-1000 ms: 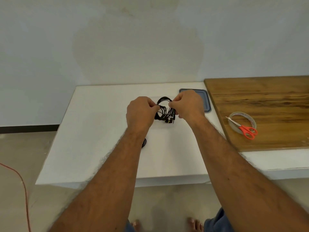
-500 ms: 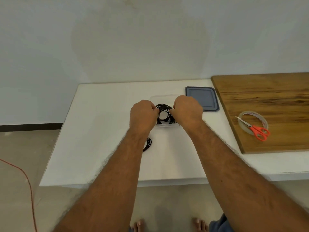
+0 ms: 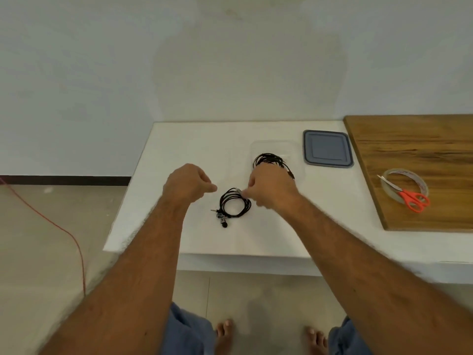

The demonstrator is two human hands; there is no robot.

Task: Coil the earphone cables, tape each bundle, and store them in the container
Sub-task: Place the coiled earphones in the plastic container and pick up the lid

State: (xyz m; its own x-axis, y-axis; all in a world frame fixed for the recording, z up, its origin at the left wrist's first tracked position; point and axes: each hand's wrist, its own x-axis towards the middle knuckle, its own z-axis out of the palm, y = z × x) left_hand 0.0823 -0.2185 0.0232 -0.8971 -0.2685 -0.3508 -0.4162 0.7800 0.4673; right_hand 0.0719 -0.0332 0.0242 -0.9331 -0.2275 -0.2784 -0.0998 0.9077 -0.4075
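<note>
A clear plastic container (image 3: 277, 145) stands on the white table (image 3: 179, 149), and one coiled black earphone bundle (image 3: 270, 158) lies inside it. A second coiled black bundle (image 3: 234, 204) lies on the table in front of the container, its earbuds and plug sticking out at its lower left. My right hand (image 3: 272, 188) reaches over it, and its fingertips pinch the top of this coil. To the left of the coil hovers my left hand (image 3: 188, 185), fingers curled and holding nothing.
A grey lid (image 3: 327, 149) lies right of the container. On the wooden board (image 3: 422, 149) at the right sit a tape roll (image 3: 409, 175) and red-handled scissors (image 3: 413, 199). A red cable (image 3: 51, 221) runs across the floor on the left.
Both hands have pulled back from the container, leaving one bundle inside it. They now sit by the second bundle on the table, with the right fingertips on it.
</note>
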